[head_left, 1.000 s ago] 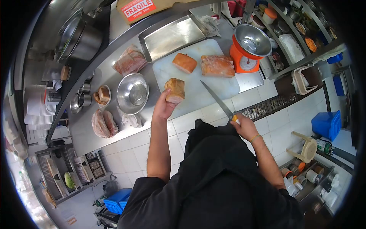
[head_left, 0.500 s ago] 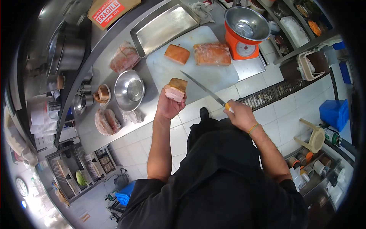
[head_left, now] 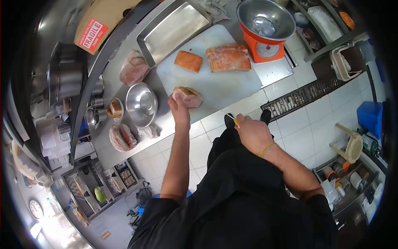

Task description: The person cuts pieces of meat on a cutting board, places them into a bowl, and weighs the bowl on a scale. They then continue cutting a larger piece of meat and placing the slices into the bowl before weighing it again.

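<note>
My left hand (head_left: pixel 180 111) is closed on a piece of pork belly (head_left: pixel 188 97), pink with a tan rind, at the near left edge of the white cutting board (head_left: pixel 219 87). In my right hand (head_left: pixel 253 135) is a knife (head_left: pixel 236 121) with a yellow and white handle. Its blade, seen nearly edge-on, points toward the pork belly and is apart from it. Farther back on the board lie a small orange-brown block of meat (head_left: pixel 188 61) and a larger slab (head_left: pixel 229 58) with a whitish film.
Behind the board is a metal tray (head_left: pixel 145 43); to its right stands an orange scale (head_left: pixel 265 50) with a steel bowl on top. Leftward are another steel bowl (head_left: pixel 141 104), wrapped meat (head_left: pixel 134 69) and more meat (head_left: pixel 121 137). A cardboard box (head_left: pixel 108 18) sits on the shelf above.
My left hand has lowered the pork belly to the board and turned it. My right hand has moved left and toward me, and the knife blade now looks foreshortened. The view has shifted slightly.
</note>
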A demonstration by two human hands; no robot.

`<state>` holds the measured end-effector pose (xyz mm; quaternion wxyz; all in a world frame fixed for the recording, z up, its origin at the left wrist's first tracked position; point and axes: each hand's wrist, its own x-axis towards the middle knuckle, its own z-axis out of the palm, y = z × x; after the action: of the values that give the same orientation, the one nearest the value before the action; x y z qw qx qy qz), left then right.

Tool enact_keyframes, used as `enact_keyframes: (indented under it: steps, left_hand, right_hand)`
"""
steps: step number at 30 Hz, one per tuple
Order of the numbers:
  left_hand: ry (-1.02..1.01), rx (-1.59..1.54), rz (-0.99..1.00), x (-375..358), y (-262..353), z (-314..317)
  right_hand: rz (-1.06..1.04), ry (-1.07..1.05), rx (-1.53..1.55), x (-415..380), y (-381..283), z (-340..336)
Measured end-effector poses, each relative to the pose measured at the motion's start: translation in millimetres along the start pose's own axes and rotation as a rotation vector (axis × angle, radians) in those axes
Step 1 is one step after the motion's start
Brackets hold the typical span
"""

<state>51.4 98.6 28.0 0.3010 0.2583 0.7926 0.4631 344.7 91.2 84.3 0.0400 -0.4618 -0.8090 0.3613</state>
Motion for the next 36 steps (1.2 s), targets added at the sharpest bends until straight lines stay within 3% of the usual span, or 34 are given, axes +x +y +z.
enact_keyframes:
  steps: [3, 7, 10, 36]
  left_hand:
    - [0.199, 0.181, 0.411, -2, -9, 17]
    - [0.093, 0.28, 0.476, -4, -5, 13]
    - [0.128, 0.343, 0.53, -1, -9, 11]
    - [0.136, 0.365, 0.519, 0, -9, 19]
  right_hand:
    - [0.003, -0.01, -0.006, -2, -8, -13]
    - [-0.002, -0.037, -0.029, -3, -24, -31]
    - [-0.017, -0.023, -0.04, -6, -26, -36]
    - [0.041, -0.145, -0.223, 21, -64, -60]
